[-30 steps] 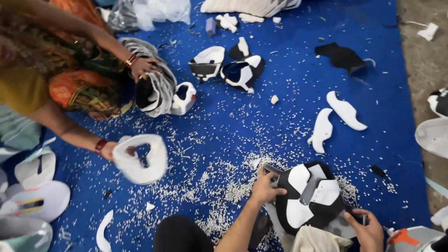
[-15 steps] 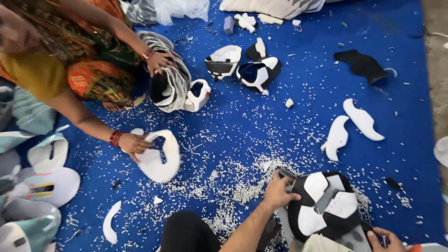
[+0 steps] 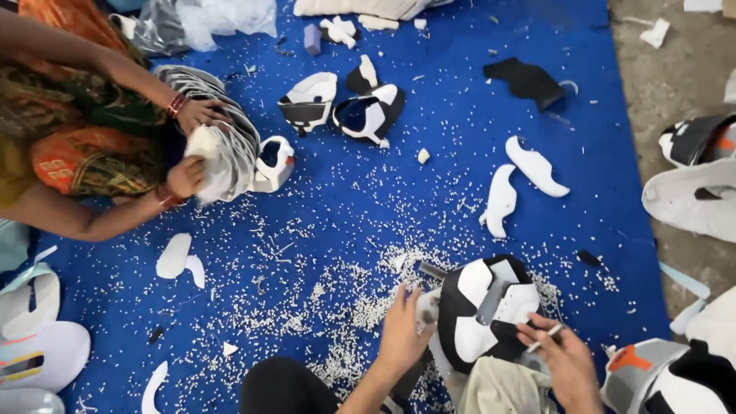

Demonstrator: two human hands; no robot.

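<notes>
Blue mat [image 3: 368, 222] covers the floor, strewn with small white trimmings [image 3: 337, 291]. At left a co-worker in orange patterned clothing presses both hands on a thick stack of white cut pieces [image 3: 226, 149]. Bottom centre on the mat: black-and-white shoe upper piece [image 3: 487, 310], just in front of the wearer. Left hand [image 3: 402, 333] rests at the piece's left edge, fingers curled down on it, pinning that edge. Right hand [image 3: 563, 356] sits at the lower right edge of the piece, fingers closed in a pinch on a thin pale tool [image 3: 546, 336]; can't tell what kind. Two white curved sole-shaped cutouts [image 3: 521, 180] lie right of centre, well apart from both hands. More black-and-white upper pieces [image 3: 368, 111] near the top. Black scrap [image 3: 529, 80] top right.
</notes>
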